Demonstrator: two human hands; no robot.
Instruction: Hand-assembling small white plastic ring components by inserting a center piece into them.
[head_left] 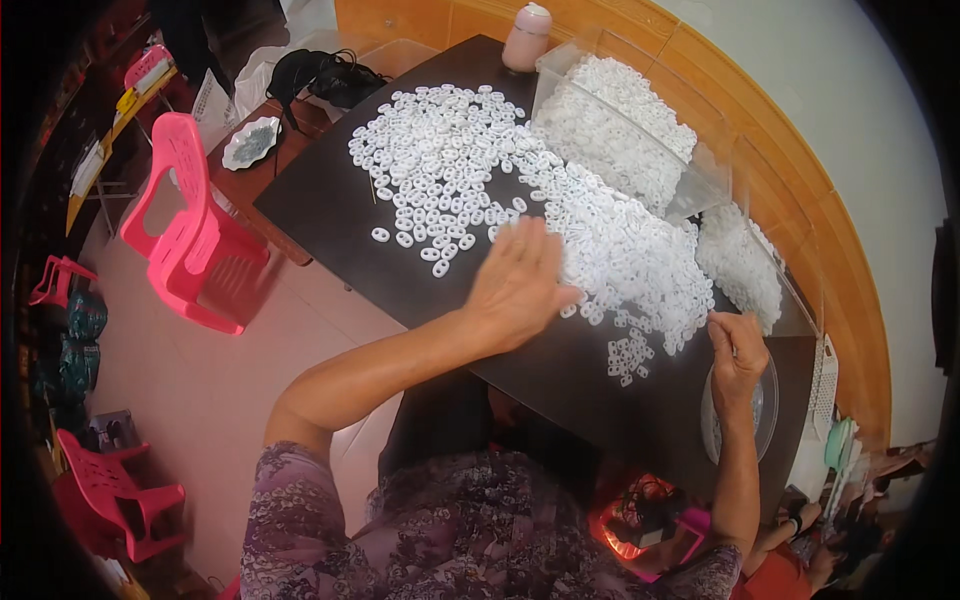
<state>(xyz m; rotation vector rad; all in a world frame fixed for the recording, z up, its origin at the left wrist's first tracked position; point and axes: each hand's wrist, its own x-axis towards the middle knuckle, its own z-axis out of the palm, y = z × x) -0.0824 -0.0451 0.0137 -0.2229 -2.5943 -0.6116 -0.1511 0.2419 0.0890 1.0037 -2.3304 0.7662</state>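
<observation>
Over the dark table, my left hand lies flat with its fingers stretched out, slightly blurred, at the near edge of the white plastic pieces. To its upper left spreads a loose heap of white oval two-hole pieces. On its right is a denser pile of small white pieces, with a little cluster of small two-hole pieces at the near side. My right hand is closed in a pinch beside that pile, above a clear round bowl. Whatever its fingers hold is hidden.
A clear bin full of white pieces stands at the back, with a pink bottle beside it. Another batch of white pieces lies right. Pink chairs stand left, near a white dish. Another person's arm shows lower right.
</observation>
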